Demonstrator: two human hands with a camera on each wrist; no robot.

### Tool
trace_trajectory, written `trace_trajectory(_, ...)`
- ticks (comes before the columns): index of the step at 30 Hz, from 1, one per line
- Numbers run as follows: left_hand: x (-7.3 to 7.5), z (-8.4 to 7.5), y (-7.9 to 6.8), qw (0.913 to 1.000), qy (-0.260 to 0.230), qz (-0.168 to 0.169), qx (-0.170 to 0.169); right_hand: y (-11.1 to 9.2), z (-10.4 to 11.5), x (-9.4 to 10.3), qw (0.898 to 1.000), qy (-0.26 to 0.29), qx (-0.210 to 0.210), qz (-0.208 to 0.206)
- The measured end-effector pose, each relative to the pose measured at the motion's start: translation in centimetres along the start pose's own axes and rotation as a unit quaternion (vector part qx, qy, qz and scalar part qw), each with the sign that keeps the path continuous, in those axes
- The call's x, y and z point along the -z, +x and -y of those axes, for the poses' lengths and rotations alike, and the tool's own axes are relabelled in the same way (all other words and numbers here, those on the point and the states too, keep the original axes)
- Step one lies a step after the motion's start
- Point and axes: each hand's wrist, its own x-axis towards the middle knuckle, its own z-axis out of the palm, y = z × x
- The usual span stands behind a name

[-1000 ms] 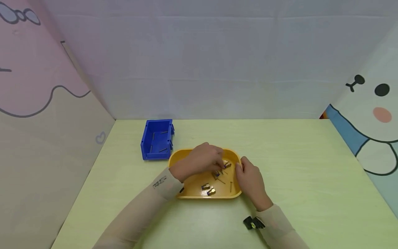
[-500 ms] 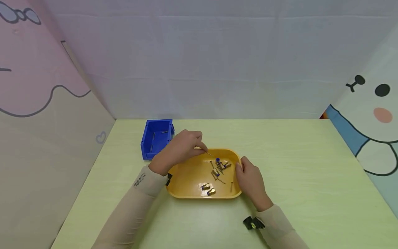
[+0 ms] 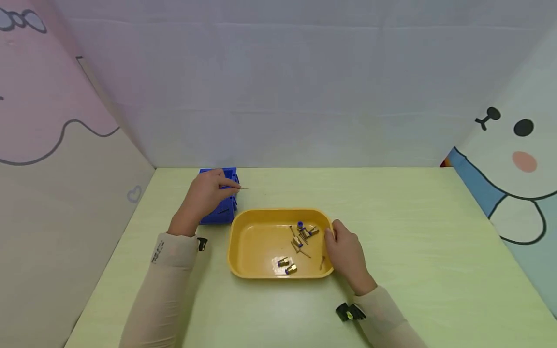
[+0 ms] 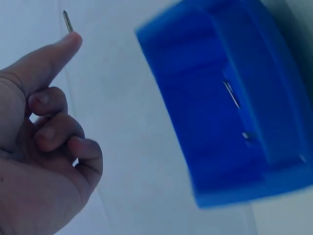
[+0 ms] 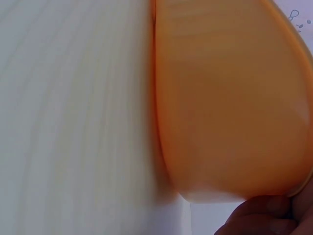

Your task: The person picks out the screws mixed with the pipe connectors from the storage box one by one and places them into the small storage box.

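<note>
Table (image 3: 400, 222) — left hand (image 3: 203, 194), pinching screw (image 4: 67, 21), moved toward blue bin (image 4: 190, 103); right hand (image 3: 346, 251) grips tray (image 3: 256, 244).

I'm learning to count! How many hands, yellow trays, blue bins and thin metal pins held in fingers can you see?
Hands: 2 (left hand, right hand)
Yellow tray: 1
Blue bin: 1
Held metal pin: 1
Total: 5
</note>
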Motion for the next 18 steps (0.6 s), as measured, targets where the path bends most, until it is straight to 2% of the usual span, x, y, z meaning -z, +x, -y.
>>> trace_trajectory(3, 0.3, 1.7, -0.4, 0.9986, 0.029, -0.018, 0.041, -0.1, 0.1, 0.1, 1.0, 0.001, -0.003, -0.002)
trace_trajectory(7, 0.4, 3.2, -0.9, 0.9934, 0.058, -0.031, 0.094, -0.1, 0.2, 0.3, 1.0, 0.001, -0.006, 0.0)
trace_trajectory(13, 0.4, 3.8, -1.2, 0.9819, 0.043, -0.025, 0.183, 0.0, 0.2, 0.4, 1.0, 0.001, -0.007, 0.001)
trace_trajectory(18, -0.1, 4.2, -1.1, 0.9735, 0.053, -0.001, 0.222, 0.0, 0.1, 0.3, 1.0, 0.001, -0.006, 0.002)
